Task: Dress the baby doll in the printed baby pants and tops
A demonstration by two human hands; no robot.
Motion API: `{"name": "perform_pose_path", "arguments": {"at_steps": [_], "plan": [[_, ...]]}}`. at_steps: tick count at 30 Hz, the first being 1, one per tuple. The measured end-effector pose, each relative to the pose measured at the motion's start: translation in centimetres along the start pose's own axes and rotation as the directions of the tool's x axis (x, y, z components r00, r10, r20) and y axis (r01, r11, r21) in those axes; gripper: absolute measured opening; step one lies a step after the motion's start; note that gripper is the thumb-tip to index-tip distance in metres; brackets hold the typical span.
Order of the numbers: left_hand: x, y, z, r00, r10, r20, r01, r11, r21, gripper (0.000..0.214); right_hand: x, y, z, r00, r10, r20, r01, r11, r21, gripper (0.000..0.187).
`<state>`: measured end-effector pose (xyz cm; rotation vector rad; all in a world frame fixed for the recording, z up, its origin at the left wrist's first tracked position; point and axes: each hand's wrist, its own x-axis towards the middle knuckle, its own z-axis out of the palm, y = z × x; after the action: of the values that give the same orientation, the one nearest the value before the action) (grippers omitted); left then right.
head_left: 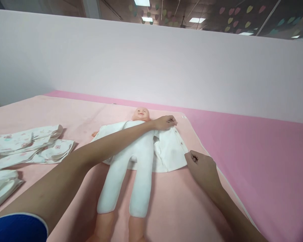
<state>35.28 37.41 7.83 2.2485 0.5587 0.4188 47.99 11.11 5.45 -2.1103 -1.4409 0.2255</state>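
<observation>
A baby doll [141, 115] lies on its back, head away from me, its body and legs covered in white fabric. Under and around it is a white baby jacket [170, 153], its right-hand front panel spread out flat with small snaps along the edge. My left hand [164, 123] reaches across the doll's chest, its fingers closed at the upper edge of that panel; the exact grip is partly hidden. Pinched in my right hand [201, 165] is the panel's lower outer corner. The doll's bare feet reach the bottom of the view.
Folded printed baby clothes [32, 144] lie at the left, with another folded garment [2, 186] nearer me. Beneath everything is a light pink mat [184, 205] on a darker pink surface [255, 158]. A white partition [151, 64] stands along the far side.
</observation>
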Motion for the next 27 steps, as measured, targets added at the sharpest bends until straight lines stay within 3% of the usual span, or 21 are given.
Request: {"name": "perform_pose_path", "arguments": {"at_steps": [2, 5, 8, 12, 17, 22, 24, 27], "plan": [[0.0, -0.2, -0.3, 0.993, -0.109, -0.035, 0.112, 0.986, 0.125, 0.035, 0.1, 0.1, 0.0, 1.0, 0.027, 0.015, -0.027, 1.0, 0.006, 0.036], [-0.2, -0.3, -0.8, 0.981, -0.193, 0.011, 0.186, 0.957, 0.223, 0.036, 0.3, 0.3, 0.0, 0.999, 0.044, 0.028, -0.045, 0.999, 0.014, 0.036], [-0.5, -0.2, -1.2, 0.984, -0.172, 0.05, 0.163, 0.977, 0.139, 0.034, 0.4, 0.5, 0.2, 0.998, 0.049, 0.047, -0.05, 0.999, 0.019, 0.035], [-0.5, -0.7, -1.2, 0.994, -0.11, 0.004, 0.109, 0.991, 0.083, 0.037, 0.4, 0.7, 0.4, 0.993, 0.067, 0.094, -0.068, 0.998, -0.003, 0.036], [-0.2, -1.5, -0.8, 0.993, -0.113, -0.016, 0.115, 0.978, 0.175, 0.031, 0.5, 0.7, 0.3, 0.985, 0.094, 0.142, -0.085, 0.994, -0.068, 0.037], [-0.2, -1.5, -0.3, 0.989, -0.136, -0.059, 0.148, 0.924, 0.353, 0.027, 0.5, 0.7, 0.3, 0.991, 0.107, 0.08, -0.085, 0.967, -0.238, 0.029], [-0.3, -1.2, -0.4, 0.987, -0.099, -0.124, 0.146, 0.874, 0.464, 0.023, 0.5, 0.9, 0.6, 0.998, 0.064, 0.024, -0.056, 0.965, -0.257, 0.024], [-1.2, -0.5, -1.4, 0.982, -0.023, -0.186, 0.125, 0.82, 0.559, 0.027, 0.4, 1.0, 1.2, 0.993, -0.118, -0.032, 0.109, 0.974, -0.197, 0.019]]}}
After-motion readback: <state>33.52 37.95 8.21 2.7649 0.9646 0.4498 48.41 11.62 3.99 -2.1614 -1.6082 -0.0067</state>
